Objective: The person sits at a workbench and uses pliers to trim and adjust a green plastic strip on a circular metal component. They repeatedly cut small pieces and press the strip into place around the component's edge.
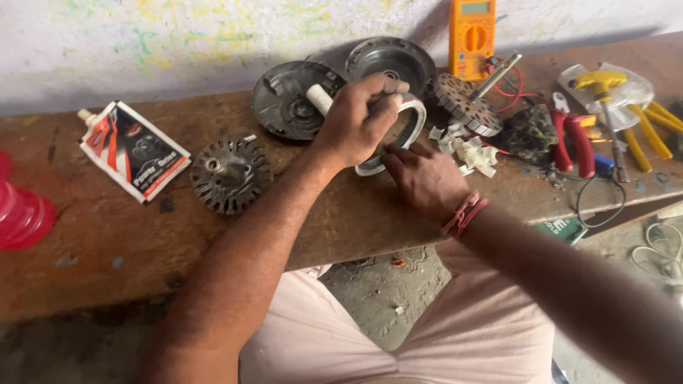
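Left hand point(359, 121) fisted round white-handled tool point(319, 99), pressing down on white ring point(409, 124) at bench point(341, 213) centre. Right hand point(425, 181) just near of ring, fingers bent, touching its edge; grip unclear. 2 metal covers point(284, 99) far side, slotted core point(229, 176) left, white slips point(469, 149) right.
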